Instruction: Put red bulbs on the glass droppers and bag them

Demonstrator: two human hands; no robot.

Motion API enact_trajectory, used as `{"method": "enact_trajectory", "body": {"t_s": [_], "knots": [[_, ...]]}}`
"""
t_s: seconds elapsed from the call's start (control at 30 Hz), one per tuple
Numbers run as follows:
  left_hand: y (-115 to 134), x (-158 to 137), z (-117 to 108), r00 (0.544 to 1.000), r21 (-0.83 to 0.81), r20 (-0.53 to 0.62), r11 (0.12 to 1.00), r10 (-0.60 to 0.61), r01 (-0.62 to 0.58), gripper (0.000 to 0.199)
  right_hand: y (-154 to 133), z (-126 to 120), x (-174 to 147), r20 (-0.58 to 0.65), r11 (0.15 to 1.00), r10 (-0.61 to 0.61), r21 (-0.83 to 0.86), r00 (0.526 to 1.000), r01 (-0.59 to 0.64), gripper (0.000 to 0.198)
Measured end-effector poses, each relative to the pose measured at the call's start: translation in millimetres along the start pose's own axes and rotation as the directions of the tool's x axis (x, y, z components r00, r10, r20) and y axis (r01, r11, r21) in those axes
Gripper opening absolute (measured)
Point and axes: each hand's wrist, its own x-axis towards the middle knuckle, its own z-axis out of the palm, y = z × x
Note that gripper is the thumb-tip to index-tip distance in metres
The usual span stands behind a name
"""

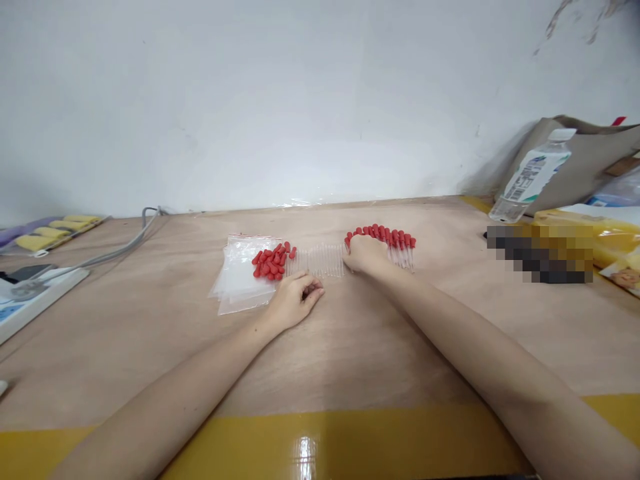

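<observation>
The person's right hand [367, 255] reaches to the far middle of the wooden table [325, 360], palm down over the place where a row of clear tubes [325, 260] meets a row of red-topped tubes [400, 241]. Its fingers bend downward at the right end of the clear row, but whether they pinch a tube or a top cannot be told. The red-topped tubes lie side by side to its right, their red ends pointing to the far side. The left hand [295, 300] rests on its outer edge, nearer and further left, with fingers curled loosely toward the thumb; whether anything is between them cannot be told. Just beyond it, a heap of loose red bulbs [270, 261] lies partly on overlapping clear plastic bags [240, 273], left of the clear tubes. At the far right, a labelled plastic bottle [535, 173] leans in front of a grey bag [590, 160]. On the left, a grey cable [125, 247] runs across the table, and a yellow strip [300, 440] lines its near edge.
</observation>
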Motion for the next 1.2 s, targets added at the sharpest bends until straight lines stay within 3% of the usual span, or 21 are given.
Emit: {"method": "enact_trajectory", "body": {"t_s": [0.3,0.43,0.53,0.67,0.8,0.97,1.1,1.2], "knots": [[2.5,-1.8,1.0,1.0,0.023,-0.006,1.0,-0.009,0.009,0.01,-5.4,8.5,0.7,0.034,1.0,-0.012,-0.006,0.999,0.012,0.021],[0.5,-0.2,-6.7,0.991,0.238,-0.132,0.971,0.005,0.027,0.015,-4.6,1.0,-5.0,0.032,1.0,-0.017,0.013,0.999,0.016,0.024],[-6.5,9.1,-19.7,0.981,0.43,-0.196,0.898,-0.011,0.096,0.014,3.1,-5.4,-15.2,-0.034,0.986,-0.163,0.037,0.986,0.164,0.026],[-20.2,30.5,-33.2,0.967,0.568,-0.233,0.793,-0.1,0.219,0.016,23.1,2.1,-34.5,-0.179,0.857,-0.478,0.12,0.86,0.501,0.025],[-30.9,51.6,-31.7,0.955,0.644,-0.226,0.707,-0.191,0.293,0.028,43.9,20.7,-54.7,-0.319,0.75,-0.606,0.076,0.729,0.657,0.033],[-36.6,68.2,-24.9,0.939,0.691,-0.178,0.642,-0.296,0.333,0.037,55.3,32.2,-64.5,-0.405,0.739,-0.579,0.108,0.708,0.666,0.029],[-34.4,71.4,-28.5,0.922,0.632,-0.187,0.677,-0.339,0.377,0.032,54.4,32.6,-63.9,-0.415,0.713,-0.575,0.169,0.705,0.68,0.023],[-24.0,60.1,-30.7,0.961,0.474,-0.206,0.84,-0.186,0.264,0.021,52.1,31.0,-66.0,-0.425,0.689,-0.575,0.21,0.699,0.694,0.022]]}}
